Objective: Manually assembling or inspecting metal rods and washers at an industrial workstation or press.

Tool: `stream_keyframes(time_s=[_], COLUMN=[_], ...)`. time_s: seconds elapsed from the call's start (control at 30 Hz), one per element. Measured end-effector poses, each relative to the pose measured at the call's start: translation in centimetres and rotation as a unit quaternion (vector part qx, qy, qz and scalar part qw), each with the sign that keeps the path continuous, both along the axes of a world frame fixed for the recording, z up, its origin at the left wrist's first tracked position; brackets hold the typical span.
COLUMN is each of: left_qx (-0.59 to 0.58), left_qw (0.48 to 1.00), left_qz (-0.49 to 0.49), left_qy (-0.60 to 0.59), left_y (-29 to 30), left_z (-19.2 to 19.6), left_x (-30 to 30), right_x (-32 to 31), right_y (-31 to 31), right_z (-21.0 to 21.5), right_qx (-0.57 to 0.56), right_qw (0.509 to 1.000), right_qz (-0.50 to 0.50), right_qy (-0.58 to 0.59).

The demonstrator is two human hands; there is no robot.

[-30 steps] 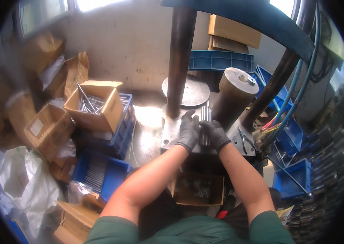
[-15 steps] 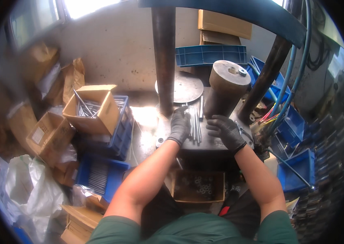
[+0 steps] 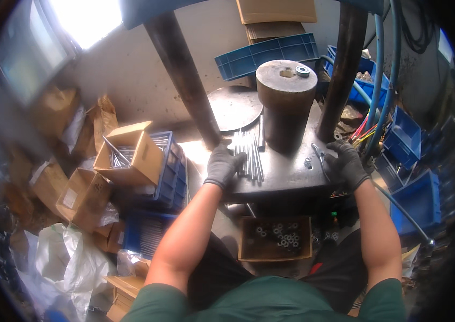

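My left hand (image 3: 223, 166), in a dark glove, rests at the left side of a bundle of thin metal rods (image 3: 249, 155), thumb against the nearest ones and fingers loosely apart. The rods lie side by side on the metal press table (image 3: 286, 180). My right hand (image 3: 350, 165), gloved too, is at the table's right edge, thumb and fingers apart, beside a slim plier-like tool (image 3: 321, 159). Whether it touches the tool is hard to see. A few small metal parts (image 3: 307, 162) lie left of that tool. Behind the rods stands a thick metal cylinder (image 3: 286, 110) with a bearing (image 3: 302, 71) on top.
Steel posts (image 3: 182, 75) rise at the table's back. A round plate (image 3: 235, 107) lies behind the rods. Left, a cardboard box of rods (image 3: 149, 153) sits on a blue crate (image 3: 172, 177). Below the table is a box of rings (image 3: 249, 249); blue bins (image 3: 421, 206) stand right.
My right hand has moved right, from beside the cylinder to the table's edge near the tool. My left hand stays at the rods. The view has shifted and tilted.
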State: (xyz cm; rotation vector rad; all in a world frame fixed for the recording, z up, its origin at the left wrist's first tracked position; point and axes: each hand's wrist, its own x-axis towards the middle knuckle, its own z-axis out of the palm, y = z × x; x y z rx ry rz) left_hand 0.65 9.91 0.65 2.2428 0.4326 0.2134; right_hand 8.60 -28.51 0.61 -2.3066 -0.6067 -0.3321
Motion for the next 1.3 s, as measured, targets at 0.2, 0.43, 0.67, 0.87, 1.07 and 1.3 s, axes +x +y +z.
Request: stream_keyframes(time_s=[0.2,0.43,0.67,0.87,1.07,1.3], left_qx=[-0.051,0.015,-0.187,-0.561,-0.259,0.047], left_qw=[0.999,0.999,0.981,0.82,0.947,0.96], left_qz=[-0.004,0.017,0.053,-0.042,-0.181,-0.267], left_qy=[0.019,0.043,-0.027,-0.105,-0.058,-0.066], left_y=[1.1,-0.4,0.7,-3.2,-12.5,-16.7], left_z=[-1.1,0.3,0.8,3.2,2.8,-0.2], left_x=[1.2,0.6,0.5,-2.1,-2.2,2.0], right_x=[1.0,0.9,1.1,0.3,-2.7,-5.2], right_y=[0.7,2.4,3.8,1.3,-1.6,-2.7], right_z=[-1.8,-0.9,0.6,2.2,5.6,5.7], right_qx=[-0.033,-0.257,-0.186,0.206,0.697,0.7], right_qw=[0.995,0.96,0.981,0.962,0.624,0.51], right_qz=[0.018,-0.016,-0.059,-0.057,0.006,0.079], right_qy=[0.092,-0.112,0.004,0.168,0.355,0.493])
